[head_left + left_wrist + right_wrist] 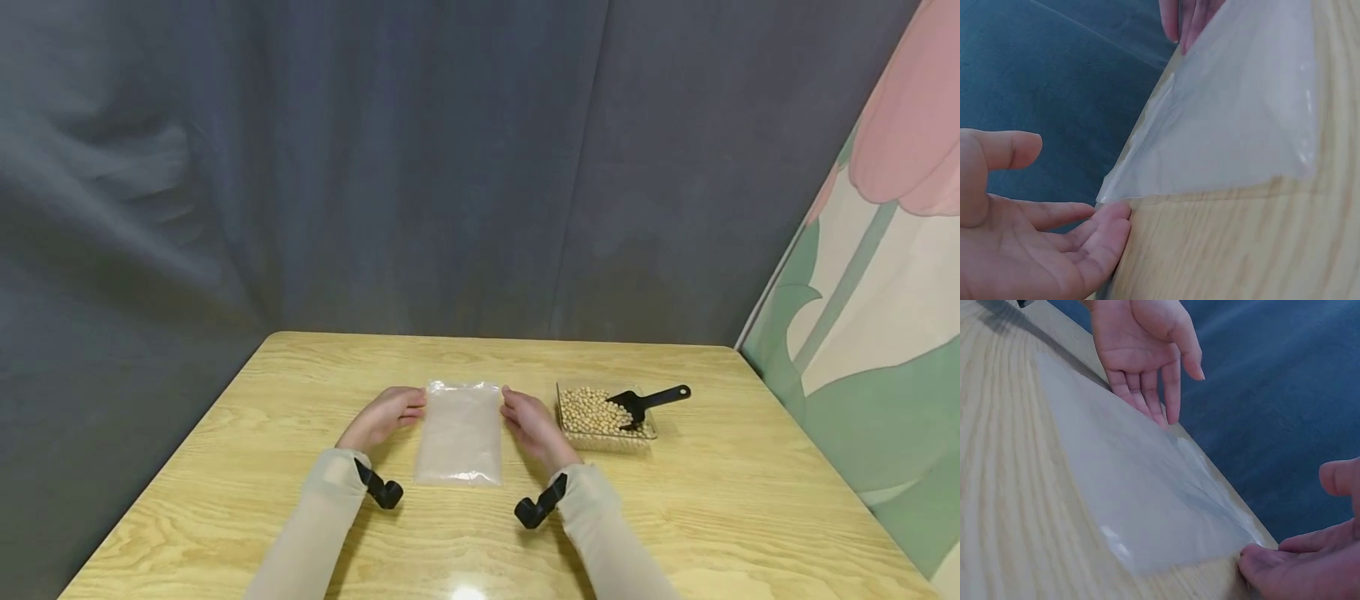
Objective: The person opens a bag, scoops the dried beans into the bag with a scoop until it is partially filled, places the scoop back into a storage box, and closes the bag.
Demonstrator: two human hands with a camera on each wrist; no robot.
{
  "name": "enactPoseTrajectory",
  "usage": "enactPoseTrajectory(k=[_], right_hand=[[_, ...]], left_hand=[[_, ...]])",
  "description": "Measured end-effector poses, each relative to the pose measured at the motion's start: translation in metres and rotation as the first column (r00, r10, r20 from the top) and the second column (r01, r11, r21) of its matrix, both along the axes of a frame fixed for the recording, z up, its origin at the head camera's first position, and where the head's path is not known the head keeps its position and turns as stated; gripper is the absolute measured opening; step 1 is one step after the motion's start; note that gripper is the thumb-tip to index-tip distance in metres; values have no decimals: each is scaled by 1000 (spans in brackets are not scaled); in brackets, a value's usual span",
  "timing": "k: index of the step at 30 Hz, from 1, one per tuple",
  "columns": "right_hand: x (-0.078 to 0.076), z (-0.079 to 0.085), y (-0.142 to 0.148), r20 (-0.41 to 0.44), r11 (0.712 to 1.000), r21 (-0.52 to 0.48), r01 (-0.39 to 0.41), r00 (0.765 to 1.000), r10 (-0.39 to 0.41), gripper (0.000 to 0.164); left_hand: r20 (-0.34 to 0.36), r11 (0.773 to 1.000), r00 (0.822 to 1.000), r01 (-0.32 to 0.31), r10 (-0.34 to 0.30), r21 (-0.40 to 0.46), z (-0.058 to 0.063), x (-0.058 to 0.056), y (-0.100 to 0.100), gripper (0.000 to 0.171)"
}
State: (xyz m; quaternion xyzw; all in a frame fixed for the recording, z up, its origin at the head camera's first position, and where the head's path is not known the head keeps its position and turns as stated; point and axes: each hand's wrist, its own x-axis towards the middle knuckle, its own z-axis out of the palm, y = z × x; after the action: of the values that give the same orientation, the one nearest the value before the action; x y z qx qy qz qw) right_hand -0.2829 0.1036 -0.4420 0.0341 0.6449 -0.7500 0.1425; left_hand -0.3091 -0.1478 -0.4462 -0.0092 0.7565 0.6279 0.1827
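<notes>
A clear, flat plastic bag point(460, 437) lies on the wooden table with its shiny upper edge toward the back. At the bag's upper left corner is my left hand point(390, 414); in the left wrist view its fingers point(1100, 240) reach that corner while the thumb stands well apart. My right hand point(536, 425) is at the upper right corner. Its fingertips point(1257, 565) touch or nearly touch the bag there, thumb raised away, as the right wrist view shows. Neither hand pinches the plastic.
Right of my right hand stands a clear box point(607, 444) of round, pale yellow beans point(588, 408). A black scoop point(637, 403) rests in the beans, its handle sticking out to the right. A dark curtain point(450, 167) hangs behind the table point(735, 500).
</notes>
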Motion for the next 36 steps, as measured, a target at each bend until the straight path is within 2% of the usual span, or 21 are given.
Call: enactPoseTrajectory(k=[9, 14, 20, 28, 36], right_hand=[[-1, -4, -9, -63, 1000, -25, 6, 998, -7, 61], [-2, -5, -10, -78, 999, -4, 36, 996, -37, 63], [-3, -8, -11, -97, 997, 31, 71, 993, -68, 58], [-1, -11, -12, -117, 991, 82, 106, 989, -96, 55], [0, -12, -11, -144, 985, 63, 160, 978, -149, 54]], left_hand=[[-39, 1000, 999, -14, 14, 5, -1, 1, 6, 40], [-81, 1000, 996, 23, -24, -14, -1, 0, 5, 47], [-120, 998, 992, 37, -42, -44, -2, 0, 8, 53], [-122, 1000, 992, 7, -11, -26, -4, 4, 15, 64], [-136, 998, 990, -30, 22, -51, -3, 5, 19, 62]])
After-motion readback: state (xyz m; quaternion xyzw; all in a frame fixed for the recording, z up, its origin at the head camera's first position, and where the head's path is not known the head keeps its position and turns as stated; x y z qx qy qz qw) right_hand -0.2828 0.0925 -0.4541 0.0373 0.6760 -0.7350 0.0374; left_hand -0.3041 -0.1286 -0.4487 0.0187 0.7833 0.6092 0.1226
